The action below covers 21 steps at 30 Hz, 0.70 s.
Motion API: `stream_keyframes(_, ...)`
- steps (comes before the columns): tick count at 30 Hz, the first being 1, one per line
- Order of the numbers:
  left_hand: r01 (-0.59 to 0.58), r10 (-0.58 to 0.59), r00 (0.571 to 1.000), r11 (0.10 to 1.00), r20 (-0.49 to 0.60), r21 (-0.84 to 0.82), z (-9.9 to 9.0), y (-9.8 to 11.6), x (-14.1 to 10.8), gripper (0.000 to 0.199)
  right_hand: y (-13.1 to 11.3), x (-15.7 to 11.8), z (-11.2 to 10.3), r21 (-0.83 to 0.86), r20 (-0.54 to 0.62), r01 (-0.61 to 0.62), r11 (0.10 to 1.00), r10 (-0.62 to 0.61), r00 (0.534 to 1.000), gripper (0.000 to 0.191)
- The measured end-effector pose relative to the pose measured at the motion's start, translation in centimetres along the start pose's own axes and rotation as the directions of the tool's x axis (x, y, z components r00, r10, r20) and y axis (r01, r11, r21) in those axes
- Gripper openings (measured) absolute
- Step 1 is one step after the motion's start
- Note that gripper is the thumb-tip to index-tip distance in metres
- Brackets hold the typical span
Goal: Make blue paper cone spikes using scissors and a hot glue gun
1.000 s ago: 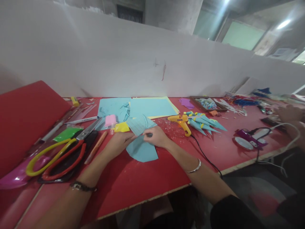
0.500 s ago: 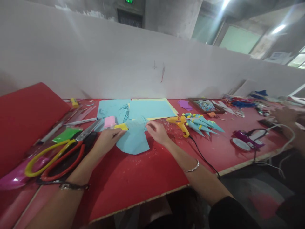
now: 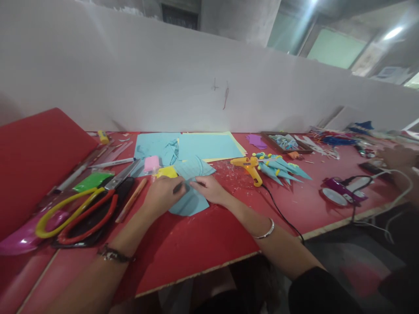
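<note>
A cut piece of light blue paper [image 3: 189,204] with a rounded lower edge lies on the red tabletop in front of me. My left hand [image 3: 165,194] is closed at the paper's upper left, thumb and fingers pinching it. My right hand [image 3: 209,189] grips the paper from the other side, its fingertips almost touching the left ones. Just behind the hands is another curved light blue piece [image 3: 194,167]; whether the two are joined is hidden. Left of it lie a yellow packet [image 3: 166,171] and a pink block [image 3: 151,164].
On the left lie large scissors [image 3: 109,192], a wooden stick [image 3: 131,200] and a green packet [image 3: 93,181]. A yellow glue gun [image 3: 248,168] stands right of my hands, beside blue paper cones [image 3: 283,168]. Blue sheets [image 3: 209,146] lie behind. A co-worker's hand [image 3: 397,156] is far right.
My hands have come together over the paper, the left moving right and the right slightly left and down. The wooden stick by the left wrist is now uncovered.
</note>
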<state>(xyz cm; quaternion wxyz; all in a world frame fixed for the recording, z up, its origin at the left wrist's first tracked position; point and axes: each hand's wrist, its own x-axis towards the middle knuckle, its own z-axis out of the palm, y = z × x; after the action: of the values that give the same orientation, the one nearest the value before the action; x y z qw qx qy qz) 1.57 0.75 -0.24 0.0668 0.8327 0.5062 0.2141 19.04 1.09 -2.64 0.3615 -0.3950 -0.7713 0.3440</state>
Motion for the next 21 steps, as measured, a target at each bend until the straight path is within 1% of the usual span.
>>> stream_keyframes(3, 0.059, -0.055, 0.998, 0.989, -0.035, 0.137, 0.2, 0.5, -0.2, 0.024, -0.2, 0.0, 0.1, 0.010, -0.028, 0.006, 1.000, -0.005, 1.000, 0.035)
stream_keyframes(5, 0.089, -0.082, 0.996, 0.982, -0.047, 0.168, 0.1, 0.5, -0.2, 0.024, -0.1, 0.1, -0.1, 0.016, -0.060, 0.001, 1.000, 0.000, 0.998, 0.036)
stream_keyframes(7, 0.119, -0.111, 0.992, 0.973, -0.051, 0.199, -0.2, 0.3, -0.1, 0.024, 0.1, 0.2, -0.4, 0.057, -0.107, -0.020, 0.998, 0.026, 0.994, 0.038)
stream_keyframes(11, 0.199, -0.193, 0.980, 0.957, -0.049, 0.210, -0.8, -0.5, 0.1, 0.021, 0.6, 0.4, -0.9, 0.179, -0.225, -0.068, 0.981, 0.108, 0.968, 0.040)
stream_keyframes(14, 0.274, -0.262, 0.961, 0.943, -0.088, 0.188, -1.1, -1.5, 0.2, 0.022, 0.9, 0.5, -1.2, 0.241, -0.296, -0.080, 0.967, 0.152, 0.943, 0.039)
stream_keyframes(16, 0.333, -0.313, 0.938, 0.932, -0.146, 0.143, -1.2, -2.2, 0.1, 0.024, 1.0, 0.5, -1.6, 0.283, -0.375, -0.091, 0.955, 0.197, 0.906, 0.038)
stream_keyframes(18, 0.361, -0.342, 0.914, 0.931, -0.218, 0.055, -1.1, -2.6, 0.1, 0.025, 1.0, 0.5, -1.9, 0.294, -0.483, -0.095, 0.951, 0.234, 0.844, 0.038)
stream_keyframes(20, 0.327, -0.329, 0.905, 0.943, -0.269, -0.054, -1.0, -2.6, 0.0, 0.023, 1.0, 0.4, -2.0, 0.261, -0.571, -0.081, 0.962, 0.222, 0.791, 0.038)
stream_keyframes(21, 0.287, -0.305, 0.911, 0.952, -0.278, -0.105, -0.8, -2.3, -0.1, 0.022, 1.0, 0.4, -2.0, 0.238, -0.592, -0.070, 0.969, 0.202, 0.780, 0.038)
